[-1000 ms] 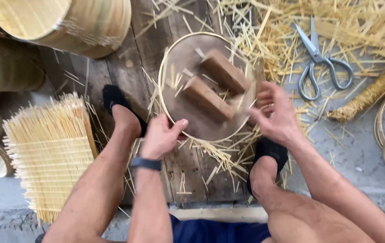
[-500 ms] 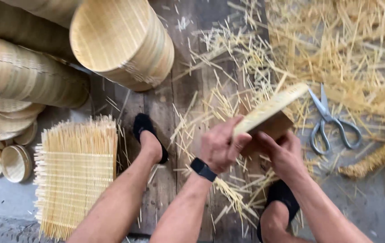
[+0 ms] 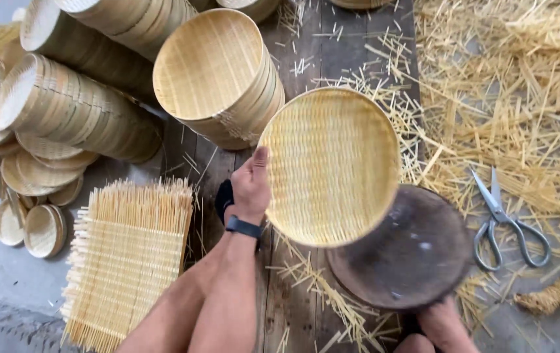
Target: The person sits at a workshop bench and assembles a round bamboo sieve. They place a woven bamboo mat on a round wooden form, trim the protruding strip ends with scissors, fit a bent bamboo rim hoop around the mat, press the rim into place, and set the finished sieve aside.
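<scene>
Fingers of the left hand (image 3: 249,189) are clamped on the left rim of the round woven bamboo tray (image 3: 330,167), thumb lying on its face; I see the tray held tilted above the plank floor, centre of scene. Right hand (image 3: 442,321) sits at the near edge, gripping the near rim of the dark round wooden disc (image 3: 403,252); its fingers are mostly hidden, but I read them as closed on the disc. Disc lies just right of and nearer than the tray, its edge overlapping it. Steel scissors (image 3: 506,222) lie right, among loose straw-coloured bamboo splints (image 3: 515,98). Square woven bamboo mat (image 3: 129,261) near left; stacked round bamboo baskets (image 3: 214,72) far left.
</scene>
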